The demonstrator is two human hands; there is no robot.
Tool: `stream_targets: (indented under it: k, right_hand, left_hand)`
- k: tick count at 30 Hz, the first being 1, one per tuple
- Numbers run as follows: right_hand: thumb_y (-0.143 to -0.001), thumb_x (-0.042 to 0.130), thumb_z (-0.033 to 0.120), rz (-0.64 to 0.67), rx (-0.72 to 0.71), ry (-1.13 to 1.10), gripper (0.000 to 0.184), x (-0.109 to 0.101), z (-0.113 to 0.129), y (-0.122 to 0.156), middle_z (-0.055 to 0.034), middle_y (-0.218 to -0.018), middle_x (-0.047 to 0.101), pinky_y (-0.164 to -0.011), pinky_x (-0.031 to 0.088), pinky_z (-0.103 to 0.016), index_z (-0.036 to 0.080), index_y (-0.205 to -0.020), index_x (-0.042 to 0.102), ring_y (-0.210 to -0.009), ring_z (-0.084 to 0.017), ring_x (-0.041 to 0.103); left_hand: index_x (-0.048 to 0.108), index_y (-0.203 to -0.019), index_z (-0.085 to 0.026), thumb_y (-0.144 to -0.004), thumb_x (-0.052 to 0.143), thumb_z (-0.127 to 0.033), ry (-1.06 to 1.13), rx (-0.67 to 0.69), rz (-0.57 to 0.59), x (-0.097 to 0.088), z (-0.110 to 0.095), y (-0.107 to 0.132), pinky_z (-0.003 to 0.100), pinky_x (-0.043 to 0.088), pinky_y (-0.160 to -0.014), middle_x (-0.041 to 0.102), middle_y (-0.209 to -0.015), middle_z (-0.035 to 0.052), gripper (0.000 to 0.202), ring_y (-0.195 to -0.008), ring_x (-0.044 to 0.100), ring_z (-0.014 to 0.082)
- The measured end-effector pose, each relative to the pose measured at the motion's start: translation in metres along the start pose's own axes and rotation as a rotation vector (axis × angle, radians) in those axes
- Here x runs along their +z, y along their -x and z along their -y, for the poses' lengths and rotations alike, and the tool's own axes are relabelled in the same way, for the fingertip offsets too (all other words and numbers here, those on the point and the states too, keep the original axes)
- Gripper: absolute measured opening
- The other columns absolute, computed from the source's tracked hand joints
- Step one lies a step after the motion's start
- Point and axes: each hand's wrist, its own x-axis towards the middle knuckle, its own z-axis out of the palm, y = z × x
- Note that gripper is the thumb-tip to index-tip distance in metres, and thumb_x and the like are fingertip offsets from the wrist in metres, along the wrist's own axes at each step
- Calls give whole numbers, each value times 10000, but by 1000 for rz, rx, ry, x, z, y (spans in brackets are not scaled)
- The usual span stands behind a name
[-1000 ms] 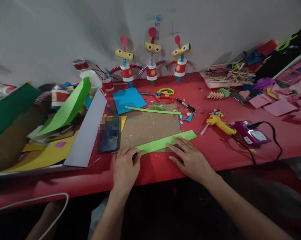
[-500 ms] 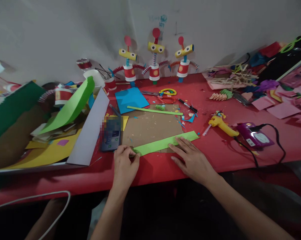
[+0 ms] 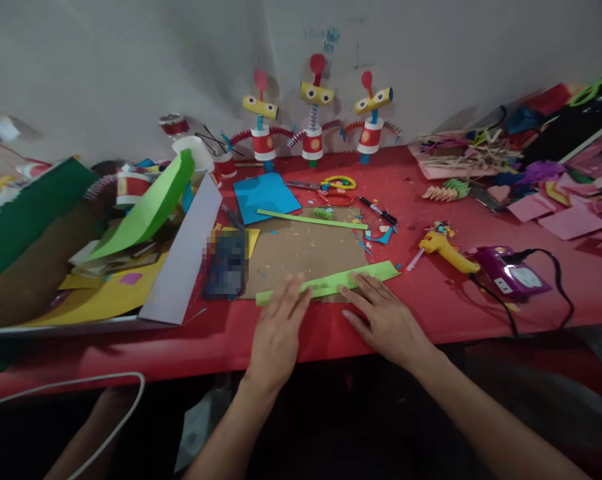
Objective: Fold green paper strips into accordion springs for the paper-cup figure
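Observation:
A light green paper strip (image 3: 325, 285) lies slantwise over the near edge of a brown cardboard sheet (image 3: 311, 253). My left hand (image 3: 279, 327) rests across the strip left of its middle, palm down with fingers stretched out. Flat on its right half is my right hand (image 3: 381, 313), fingers spread and thumb apart. Beyond them, a thinner green strip (image 3: 313, 220) lies on the cardboard, beside a small coiled green paper spring (image 3: 323, 213). A phone (image 3: 225, 265) lies left of the cardboard, its screen partly pixelated.
Scissors (image 3: 338, 183), a pen (image 3: 377, 210) and blue paper (image 3: 265, 197) lie behind the cardboard. To the right are a yellow glue gun (image 3: 443, 250) and a purple power socket (image 3: 511, 272). An open box (image 3: 181, 257) of paper stands left. Several paper-cup figures (image 3: 313, 142) line the wall.
My left hand has let go of the strip's left end and moved right, flattening out on the strip. My right hand has stayed in place.

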Motion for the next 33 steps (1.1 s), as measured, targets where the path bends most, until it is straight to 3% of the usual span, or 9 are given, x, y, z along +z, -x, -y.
stream_targets:
  k: [2, 5, 9, 20, 27, 29, 31, 33]
  right_hand:
    - [-870, 438, 357, 3, -5, 9, 409, 0, 0, 0, -113, -1368, 418, -1028, 344, -439, 215, -1249, 496, -1277, -253, 354]
    - [-869, 438, 358, -2, -11, 13, 409, 0, 0, 0, -116, -1366, 421, -1030, 341, -437, 210, -1246, 501, -1276, -254, 355]
    - [-869, 434, 370, 3, -10, 10, 420, 0, 0, 0, -111, -1364, 425, -1033, 340, -435, 210, -1252, 496, -1280, -254, 348]
    - [-865, 439, 368, -1, 9, -31, 424, -1, 0, -1, -97, -1383, 400, -1038, 335, -440, 222, -1260, 489, -1289, -255, 332]
    - [-869, 427, 372, 14, 17, -22, 422, -1, 0, 0, -96, -1385, 398, -1048, 322, -430, 219, -1257, 493, -1293, -251, 325]
    - [-870, 426, 370, 11, 19, -20, 420, -1, 0, 0, -100, -1384, 399, -1047, 322, -430, 214, -1253, 498, -1293, -253, 325]
    - [-868, 431, 365, 4, 20, -20, 418, 0, 0, 0, -105, -1379, 405, -1044, 324, -433, 212, -1250, 501, -1291, -255, 329]
    - [-862, 445, 348, -3, 13, -26, 412, 2, 0, 0, -107, -1373, 414, -1043, 324, -435, 213, -1247, 502, -1288, -252, 334]
  left_hand:
    - [341, -1342, -196, -782, 321, -6, 33, 116, 98, 7, -9, -3, 391, 341, -1033, 407, -1385, 61, 592, -1300, 313, 181]
    - [303, -1362, -137, -873, 368, -239, -10, 45, 138, 11, -19, -4, 443, 304, -1052, 430, -1363, 107, 504, -1277, 356, 215]
    - [313, -1364, -179, -873, 352, -424, -92, -20, 135, 8, -26, 1, 506, 237, -1062, 362, -1405, 105, 551, -1306, 299, 258]
    - [325, -1364, -219, -808, 417, -533, -123, -126, 66, 6, -25, 9, 500, 242, -1047, 224, -1462, 125, 646, -1328, 227, 308]
    - [301, -1365, -94, -798, 397, -568, -206, -309, 8, -1, -12, 29, 525, 184, -1059, 302, -1415, 190, 745, -1299, 289, 324]
    - [304, -1356, -55, -797, 408, -557, -231, -348, -36, -6, -13, 29, 534, 177, -1058, 278, -1419, 215, 757, -1313, 248, 341]
    - [290, -1357, -36, -814, 412, -513, -234, -327, -70, -10, -19, 23, 534, 180, -1059, 229, -1439, 214, 733, -1335, 172, 344]
    - [284, -1371, -92, -853, 387, -434, -191, -203, -34, -10, -29, 12, 500, 208, -1065, 217, -1460, 153, 629, -1351, 137, 308]
